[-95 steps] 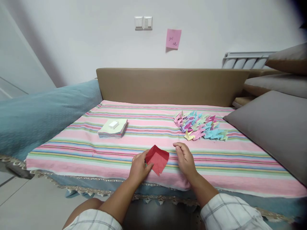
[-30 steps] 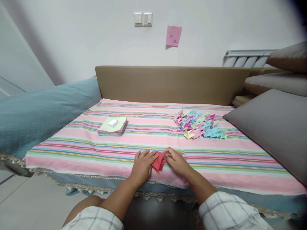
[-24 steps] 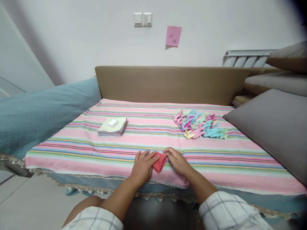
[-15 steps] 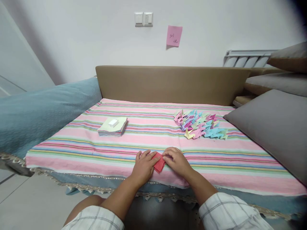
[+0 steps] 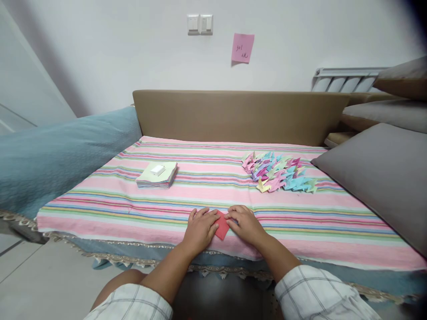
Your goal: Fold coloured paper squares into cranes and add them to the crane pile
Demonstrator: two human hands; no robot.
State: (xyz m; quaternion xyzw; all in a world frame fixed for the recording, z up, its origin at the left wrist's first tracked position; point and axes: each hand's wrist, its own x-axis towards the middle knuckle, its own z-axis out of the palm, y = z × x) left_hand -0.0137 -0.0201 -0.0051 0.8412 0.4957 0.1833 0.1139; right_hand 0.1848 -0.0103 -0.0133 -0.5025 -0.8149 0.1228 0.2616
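A folded red paper (image 5: 222,227) lies flat on the striped sheet (image 5: 207,191) near its front edge. My left hand (image 5: 199,229) rests on the paper's left part, fingers stretched flat and pressing down. My right hand (image 5: 246,223) presses on its right edge with the fingertips together. Most of the paper is hidden under the two hands; only a small red wedge shows between them.
A stack of square papers (image 5: 157,176) with a small white object on top lies at the left. A pile of several coloured folded paper cranes (image 5: 278,176) lies at the right. Grey cushions (image 5: 376,173) border the right side, a blue blanket (image 5: 60,153) the left.
The red paper was larger and lifted in my left hand; it is now folded smaller and pressed flat. My right hand moved in from the right onto it.
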